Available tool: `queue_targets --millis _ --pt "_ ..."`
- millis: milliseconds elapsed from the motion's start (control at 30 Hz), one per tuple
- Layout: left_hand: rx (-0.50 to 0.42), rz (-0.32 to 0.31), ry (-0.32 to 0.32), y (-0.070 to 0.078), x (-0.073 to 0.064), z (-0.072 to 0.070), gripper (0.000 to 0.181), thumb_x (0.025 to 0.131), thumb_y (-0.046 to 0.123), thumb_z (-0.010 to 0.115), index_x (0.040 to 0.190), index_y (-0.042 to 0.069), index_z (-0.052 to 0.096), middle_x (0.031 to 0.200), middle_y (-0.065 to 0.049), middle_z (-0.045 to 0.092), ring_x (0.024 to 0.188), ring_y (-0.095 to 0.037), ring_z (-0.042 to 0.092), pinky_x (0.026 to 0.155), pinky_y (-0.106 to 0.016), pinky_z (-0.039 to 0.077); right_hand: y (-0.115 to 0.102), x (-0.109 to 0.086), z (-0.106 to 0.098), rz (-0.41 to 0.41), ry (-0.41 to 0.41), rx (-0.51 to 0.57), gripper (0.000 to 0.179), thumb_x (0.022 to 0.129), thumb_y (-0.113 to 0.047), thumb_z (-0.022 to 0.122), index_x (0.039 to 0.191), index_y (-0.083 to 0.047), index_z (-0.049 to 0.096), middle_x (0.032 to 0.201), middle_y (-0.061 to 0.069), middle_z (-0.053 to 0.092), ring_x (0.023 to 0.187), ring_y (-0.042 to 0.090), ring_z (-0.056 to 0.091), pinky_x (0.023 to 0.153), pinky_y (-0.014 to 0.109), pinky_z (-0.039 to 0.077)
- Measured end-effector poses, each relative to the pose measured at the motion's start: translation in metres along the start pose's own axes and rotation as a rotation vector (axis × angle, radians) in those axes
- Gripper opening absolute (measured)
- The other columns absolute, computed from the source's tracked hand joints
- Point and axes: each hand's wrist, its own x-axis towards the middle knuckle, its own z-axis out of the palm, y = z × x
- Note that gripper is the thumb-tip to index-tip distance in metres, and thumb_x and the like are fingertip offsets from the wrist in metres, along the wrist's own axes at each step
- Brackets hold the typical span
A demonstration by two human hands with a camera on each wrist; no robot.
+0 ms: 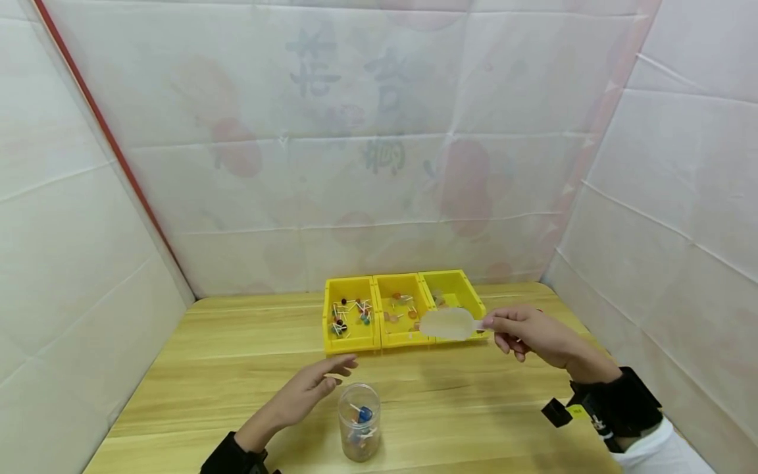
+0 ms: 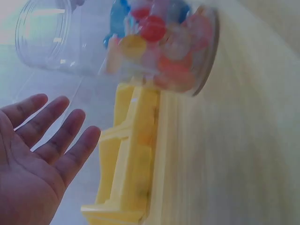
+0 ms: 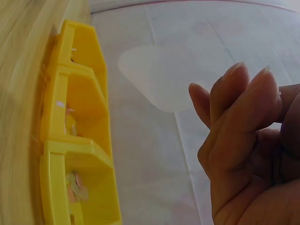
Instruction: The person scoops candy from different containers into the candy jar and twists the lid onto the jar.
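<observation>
My right hand [image 1: 535,334] pinches the handle of a translucent white scoop [image 1: 447,324]. The scoop's bowl overlaps the front of the right and middle yellow bins in the head view. In the right wrist view, curled fingers [image 3: 239,112] sit beside the pale scoop [image 3: 159,77]. Fingers spread, my left hand [image 1: 308,390] hovers just left of a clear jar [image 1: 359,421] and holds nothing. Colourful lollipops [image 2: 152,29] fill the lower part of that jar, which stands upright and uncapped. The left wrist view shows the palm [image 2: 33,168] apart from the jar.
Three joined yellow bins stand beyond the jar: left bin [image 1: 349,289], middle bin [image 1: 397,284] and right bin [image 1: 450,283]. Lollipops lie in the left and middle ones, and a few pale pieces in the right. White sheeting [image 1: 355,197] encloses the wooden table [image 1: 237,355].
</observation>
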Motion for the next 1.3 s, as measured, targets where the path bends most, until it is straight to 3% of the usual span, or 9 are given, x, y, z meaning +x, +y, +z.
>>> queue_targets --millis 133,267,400,533,700,933,1133,1300 --pt "0.073 -0.048 0.078 -0.003 0.003 -0.006 0.041 0.108 0.012 0.035 0.149 0.010 0.041 0.135 -0.015 0.055 0.118 -0.033 0.055 0.094 -0.043 0.049 0.004 0.004 -0.008 0.010 0.035 -0.004 0.038 0.106 -0.029 0.045 0.118 0.004 0.059 0.072 0.004 0.053 0.052 0.007 0.039 0.048 0.021 0.044" --pt "0.115 -0.113 0.168 -0.007 0.007 -0.010 0.039 0.108 0.015 0.038 0.146 0.008 0.045 0.134 -0.015 0.056 0.120 -0.033 0.055 0.096 -0.052 0.047 0.009 0.008 -0.016 0.060 0.098 -0.032 0.042 0.105 -0.031 0.047 0.121 0.007 0.056 0.074 0.005 0.053 0.052 0.008 0.039 0.048 0.021 0.044" --pt "0.134 -0.171 0.298 -0.012 0.011 -0.013 0.038 0.107 0.024 0.043 0.142 0.011 0.050 0.135 -0.012 0.057 0.122 -0.032 0.054 0.097 -0.057 0.044 0.015 0.015 -0.023 0.110 0.154 -0.080 0.045 0.104 -0.032 0.050 0.123 0.008 0.055 0.075 0.006 0.054 0.051 0.009 0.038 0.048 0.023 0.044" --pt "0.160 -0.232 0.426 -0.020 0.017 -0.017 0.043 0.105 0.033 0.048 0.141 0.010 0.052 0.135 -0.008 0.057 0.122 -0.029 0.054 0.097 -0.055 0.045 0.022 0.025 -0.028 0.165 0.190 -0.131 0.037 0.104 -0.029 0.049 0.117 0.005 0.057 0.076 0.008 0.054 0.053 0.012 0.038 0.050 0.026 0.043" --pt "0.204 -0.296 0.525 -0.030 0.027 -0.025 0.057 0.101 0.046 0.049 0.142 0.007 0.050 0.135 -0.009 0.057 0.119 -0.029 0.055 0.096 -0.053 0.047 0.030 0.041 -0.029 0.222 0.226 -0.197 0.035 0.105 -0.026 0.047 0.119 0.005 0.056 0.076 0.009 0.055 0.056 0.014 0.036 0.054 0.029 0.041" --pt "0.233 -0.387 0.546 -0.043 0.037 -0.034 0.060 0.100 0.044 0.053 0.146 0.005 0.044 0.142 -0.015 0.050 0.119 -0.033 0.055 0.093 -0.052 0.048 0.039 0.061 -0.027 0.249 0.241 -0.273 0.037 0.106 -0.016 0.042 0.128 0.011 0.053 0.076 0.013 0.059 0.054 0.015 0.037 0.054 0.030 0.039" --pt "0.263 -0.494 0.486 -0.051 0.050 -0.037 0.067 0.100 0.037 0.057 0.150 0.000 0.034 0.147 -0.022 0.042 0.121 -0.040 0.052 0.092 -0.054 0.048 0.048 0.077 -0.023 0.298 0.245 -0.409 0.029 0.104 -0.012 0.043 0.117 0.008 0.058 0.074 0.014 0.061 0.048 0.012 0.034 0.052 0.028 0.043" --pt "0.309 -0.559 0.453 -0.056 0.063 -0.040 0.072 0.099 0.035 0.059 0.153 -0.001 0.027 0.143 -0.024 0.046 0.116 -0.039 0.056 0.088 -0.050 0.051 0.052 0.090 -0.020 0.304 0.244 -0.472 0.026 0.103 -0.011 0.044 0.108 0.007 0.062 0.070 0.008 0.062 0.047 0.011 0.035 0.053 0.030 0.049"
